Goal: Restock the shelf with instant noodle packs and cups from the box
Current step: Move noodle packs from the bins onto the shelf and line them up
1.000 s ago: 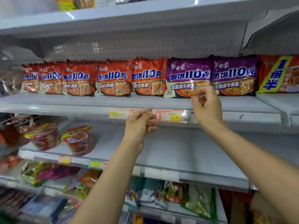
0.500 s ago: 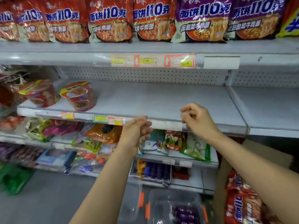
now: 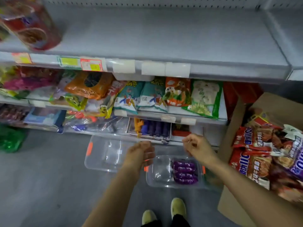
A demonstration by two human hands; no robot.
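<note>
Brown cardboard box point(image 3: 236, 122) of red noodle packs point(image 3: 250, 154) sat right of both empty hands, left hand point(image 3: 141, 153) and right hand point(image 3: 196, 145) fingers loosely curled.

Shelf point(image 3: 164, 38) mostly bare; blurred noodle cup point(image 3: 32, 25) seemingly occupies left end.
</note>
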